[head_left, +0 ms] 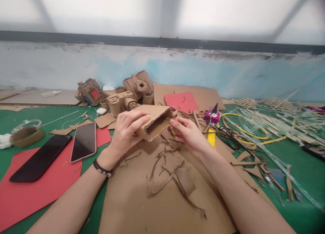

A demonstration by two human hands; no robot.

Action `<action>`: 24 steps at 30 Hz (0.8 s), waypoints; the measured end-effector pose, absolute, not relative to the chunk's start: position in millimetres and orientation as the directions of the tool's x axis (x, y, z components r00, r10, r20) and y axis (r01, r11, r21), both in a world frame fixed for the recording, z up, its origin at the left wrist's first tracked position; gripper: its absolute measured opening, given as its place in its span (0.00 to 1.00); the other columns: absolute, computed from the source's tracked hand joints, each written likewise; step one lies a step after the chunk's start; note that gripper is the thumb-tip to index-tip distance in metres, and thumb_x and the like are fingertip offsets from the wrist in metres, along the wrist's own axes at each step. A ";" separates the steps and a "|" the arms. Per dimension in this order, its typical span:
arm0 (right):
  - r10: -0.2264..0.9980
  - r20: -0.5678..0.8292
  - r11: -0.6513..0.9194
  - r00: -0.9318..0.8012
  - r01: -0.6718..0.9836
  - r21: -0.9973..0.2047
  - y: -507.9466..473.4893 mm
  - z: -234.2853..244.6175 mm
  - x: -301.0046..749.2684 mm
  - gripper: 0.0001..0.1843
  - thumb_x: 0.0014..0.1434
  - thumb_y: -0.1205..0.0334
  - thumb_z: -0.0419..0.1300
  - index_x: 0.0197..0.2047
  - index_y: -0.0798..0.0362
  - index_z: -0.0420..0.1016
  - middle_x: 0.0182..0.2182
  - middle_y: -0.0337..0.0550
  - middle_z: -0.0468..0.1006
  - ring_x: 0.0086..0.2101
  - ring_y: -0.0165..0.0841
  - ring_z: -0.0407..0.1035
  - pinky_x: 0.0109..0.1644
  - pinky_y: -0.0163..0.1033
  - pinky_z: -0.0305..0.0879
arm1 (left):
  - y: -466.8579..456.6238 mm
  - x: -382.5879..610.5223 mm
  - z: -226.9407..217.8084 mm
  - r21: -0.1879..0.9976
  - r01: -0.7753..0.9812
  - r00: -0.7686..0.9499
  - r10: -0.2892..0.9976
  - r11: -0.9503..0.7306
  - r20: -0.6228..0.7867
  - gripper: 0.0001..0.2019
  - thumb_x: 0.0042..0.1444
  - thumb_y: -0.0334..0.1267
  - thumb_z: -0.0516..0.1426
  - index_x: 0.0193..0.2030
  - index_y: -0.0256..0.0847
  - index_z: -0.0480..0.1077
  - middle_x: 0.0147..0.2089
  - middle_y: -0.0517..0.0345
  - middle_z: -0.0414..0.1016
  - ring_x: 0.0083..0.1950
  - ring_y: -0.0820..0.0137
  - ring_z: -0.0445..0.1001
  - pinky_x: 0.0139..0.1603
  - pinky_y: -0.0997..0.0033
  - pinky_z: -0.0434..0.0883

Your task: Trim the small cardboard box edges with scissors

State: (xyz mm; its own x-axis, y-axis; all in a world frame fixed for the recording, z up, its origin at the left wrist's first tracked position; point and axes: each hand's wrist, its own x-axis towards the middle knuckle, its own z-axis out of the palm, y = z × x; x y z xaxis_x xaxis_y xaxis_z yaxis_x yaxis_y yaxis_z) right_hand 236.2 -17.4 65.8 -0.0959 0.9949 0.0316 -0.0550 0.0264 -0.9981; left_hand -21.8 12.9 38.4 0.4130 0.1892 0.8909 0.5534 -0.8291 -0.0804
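Note:
My left hand (128,127) is wrapped around a small open-ended cardboard box (157,117), fingers over its top and left side. The box is held tilted, with its hollow end facing toward me and to the right. At the right edge of that opening, my right hand (186,130) pinches the cardboard rim between thumb and fingers; whether a loose strip is also in that pinch I cannot tell. Beneath both hands lies a large cardboard sheet (137,200) with torn, dark cardboard strips (177,183) scattered over it.
Two phones (83,142) lie on red paper (58,176) at left. Cardboard camera models (119,102) stand at the back near the wall. To the right are a purple box (212,115), a yellow tool handle (211,138), cables, cardboard scraps and thin wooden sticks (274,119) on the green table.

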 end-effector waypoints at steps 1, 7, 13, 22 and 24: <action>0.997 0.047 0.046 -0.065 -0.027 -0.999 -16.6 63.7 236.0 0.29 0.51 0.34 0.74 0.29 0.48 0.68 0.23 0.29 0.60 0.24 0.26 0.49 0.24 0.34 0.48 | 12.9 -20.9 38.6 -0.102 0.564 0.425 0.182 -0.820 0.887 0.30 0.69 0.29 0.64 0.74 0.50 0.64 0.63 0.44 0.81 0.62 0.54 0.78 0.62 0.51 0.72; 0.923 0.380 0.318 0.069 0.421 -0.850 -13.3 53.5 234.3 0.22 0.64 0.43 0.60 0.26 0.46 0.60 0.21 0.31 0.59 0.25 0.30 0.55 0.29 0.38 0.51 | 10.0 -10.9 39.5 -0.211 0.585 0.474 0.120 -0.783 0.872 0.27 0.70 0.29 0.61 0.73 0.49 0.66 0.60 0.45 0.83 0.60 0.55 0.78 0.63 0.49 0.69; 0.769 0.639 0.471 0.023 0.655 -0.591 -21.5 55.9 229.7 0.19 0.69 0.53 0.55 0.28 0.46 0.54 0.20 0.31 0.59 0.23 0.30 0.55 0.31 0.39 0.49 | 13.2 -16.0 36.3 -0.124 0.683 0.422 0.249 -0.720 0.872 0.31 0.67 0.25 0.61 0.74 0.52 0.65 0.63 0.49 0.83 0.63 0.54 0.78 0.63 0.51 0.70; 0.758 0.584 0.651 -0.289 0.384 -0.655 -28.1 60.6 229.4 0.23 0.74 0.45 0.59 0.29 0.47 0.68 0.26 0.38 0.72 0.29 0.34 0.65 0.36 0.40 0.59 | 22.9 -25.6 25.9 0.286 0.661 0.074 0.440 -0.694 0.895 0.34 0.63 0.41 0.70 0.72 0.48 0.63 0.66 0.46 0.77 0.66 0.53 0.78 0.67 0.50 0.75; 0.732 0.648 0.674 -0.211 0.359 -0.645 -29.9 61.2 225.2 0.19 0.72 0.46 0.62 0.32 0.45 0.67 0.30 0.40 0.73 0.32 0.36 0.66 0.39 0.41 0.62 | 23.9 -22.5 22.1 0.407 0.624 -0.051 0.486 -0.667 0.873 0.37 0.61 0.48 0.72 0.72 0.48 0.63 0.66 0.45 0.75 0.66 0.52 0.78 0.66 0.49 0.76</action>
